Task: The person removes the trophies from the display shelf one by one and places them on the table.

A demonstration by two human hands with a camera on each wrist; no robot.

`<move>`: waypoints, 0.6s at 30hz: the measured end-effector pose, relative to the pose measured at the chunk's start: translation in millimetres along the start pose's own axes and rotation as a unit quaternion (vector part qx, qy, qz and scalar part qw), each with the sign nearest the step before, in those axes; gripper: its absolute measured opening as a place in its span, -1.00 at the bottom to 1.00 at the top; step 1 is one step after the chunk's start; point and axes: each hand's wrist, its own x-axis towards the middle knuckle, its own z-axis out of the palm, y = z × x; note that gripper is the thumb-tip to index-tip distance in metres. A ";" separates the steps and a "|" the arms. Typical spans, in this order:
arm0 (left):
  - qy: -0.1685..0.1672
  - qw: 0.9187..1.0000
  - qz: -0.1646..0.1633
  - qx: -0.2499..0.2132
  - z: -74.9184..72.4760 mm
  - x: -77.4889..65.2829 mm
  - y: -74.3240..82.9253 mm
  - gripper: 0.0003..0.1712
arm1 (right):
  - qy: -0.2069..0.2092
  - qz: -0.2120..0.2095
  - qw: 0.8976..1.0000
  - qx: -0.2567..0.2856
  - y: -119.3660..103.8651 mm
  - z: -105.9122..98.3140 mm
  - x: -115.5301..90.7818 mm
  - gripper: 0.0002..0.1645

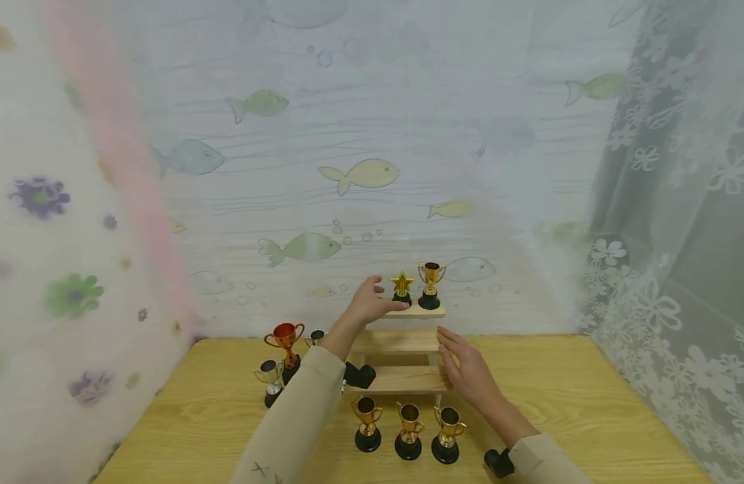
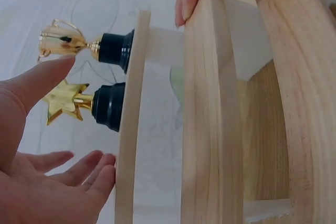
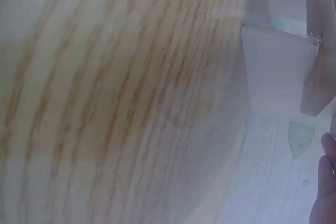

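Note:
My left hand (image 1: 369,304) is at the top step of a small wooden stepped stand (image 1: 402,341), thumb and fingers spread apart. A gold star trophy (image 1: 402,285) on a black base stands upright there, right beside the hand. To its right stands a gold cup trophy (image 1: 431,277), which the left thumb (image 2: 50,80) partly overlaps in the left wrist view. The left fingertips (image 2: 107,169) lie right at the top step's edge. My right hand (image 1: 465,370) rests against the stand's right side, fingers extended, fingertips at the end of the middle step.
Several gold cup trophies (image 1: 410,422) stand in front of the stand. At the left are a red cup trophy (image 1: 287,339) and silver cups (image 1: 271,375), partly behind the left sleeve (image 1: 305,410). The wooden table (image 1: 529,390) meets fish-patterned curtain cloth (image 1: 359,175) at the back.

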 end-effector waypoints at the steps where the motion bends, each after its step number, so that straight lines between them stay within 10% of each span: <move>1: -0.006 1.000 -0.001 0.001 -0.7 2.1 -0.9 0.07 | 0.001 -0.001 1.000 0.000 -0.1 0.6 -0.3 -0.54; 18: 0.045 0.992 0.022 0.111 15.6 20.5 -7.8 -0.29 | 0.015 -0.008 1.000 -0.007 0.2 2.9 0.8 -0.55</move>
